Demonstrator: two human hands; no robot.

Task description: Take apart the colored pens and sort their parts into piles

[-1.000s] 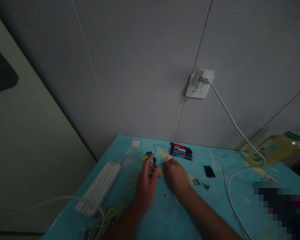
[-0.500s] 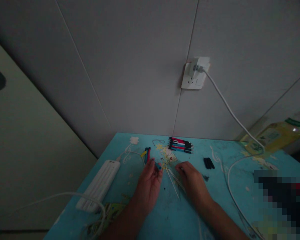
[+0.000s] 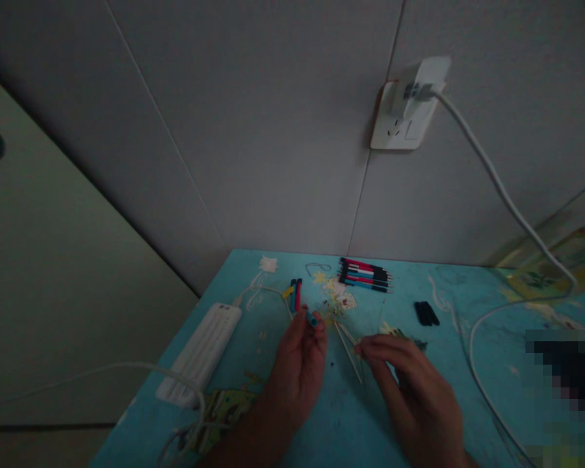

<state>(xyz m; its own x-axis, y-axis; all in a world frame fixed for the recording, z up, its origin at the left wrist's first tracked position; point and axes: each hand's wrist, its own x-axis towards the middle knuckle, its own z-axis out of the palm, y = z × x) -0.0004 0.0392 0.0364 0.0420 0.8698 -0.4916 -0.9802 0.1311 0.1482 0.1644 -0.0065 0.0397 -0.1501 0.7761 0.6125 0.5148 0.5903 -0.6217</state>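
Observation:
My left hand (image 3: 299,364) is closed around a blue pen barrel (image 3: 312,319), its round open end pointing toward me. To the right, my right hand (image 3: 409,383) has its fingertips pinched together; what they hold, if anything, is too small to make out. Thin white pen refills (image 3: 347,354) lie on the table between the hands, close to the right fingertips. Beyond the left hand are a blue barrel (image 3: 293,294) and a red barrel (image 3: 298,294) side by side. Small loose parts (image 3: 334,309) are scattered past the refills.
Several assembled pens (image 3: 365,275) lie in a row at the back. Black pen grips (image 3: 426,313) sit at the right. A white power strip (image 3: 199,354) lies at the left. A white cable (image 3: 497,175) hangs from the wall socket (image 3: 394,123) beside a yellow bottle (image 3: 560,263).
The view has shifted, so the socket appears higher and farther right. My right hand has turned and drawn back toward me. The left hand still holds the blue pen barrel, now end-on.

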